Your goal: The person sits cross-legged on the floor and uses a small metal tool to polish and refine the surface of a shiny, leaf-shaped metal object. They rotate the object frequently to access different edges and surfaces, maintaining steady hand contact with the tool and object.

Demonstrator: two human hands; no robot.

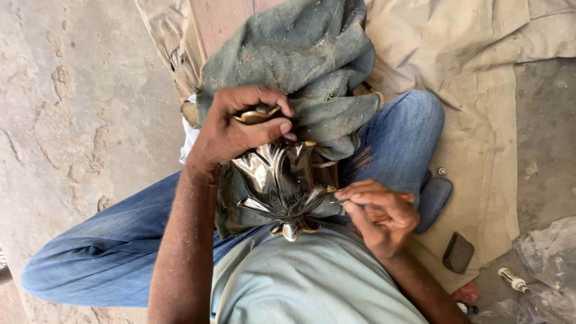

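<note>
Casting [277, 183] sits in the lap, on a grey-green cloth [312, 60] draped over the jeans [108, 252]. It is a dark, shiny metal piece with leaf-like ribs and brassy edges. Long axis runs roughly up-down in frame, away from the body. Narrow gold tip points back at the belly, just above the shirt [312, 282]; wider end points away, tucked under the cloth fold. Ribs fan out from the near tip.

Left hand [240, 129] is clamped over the far end: fingers curled tight over the top rim, thumb pressed across the face. Firm grip, hand mostly closed around the piece.

Right hand [378, 213] is at the casting's right edge, low down. Fingers bunched together, tips pinched and touching the metal edge. Something small may be in the pinch; cannot tell what, too hidden.

Cloth also wraps under the casting on the left side, between metal and jeans.

Around: tan sheet [480, 90] spread under the legs on a rough concrete floor [66, 108]. Small dark block [458, 252] lies on the sheet near the right elbow. White tube [512, 279] sits just beside crumpled clear plastic [549, 264] at the lower right. Small metal bit [442, 171] rests on the sheet by the right knee.
</note>
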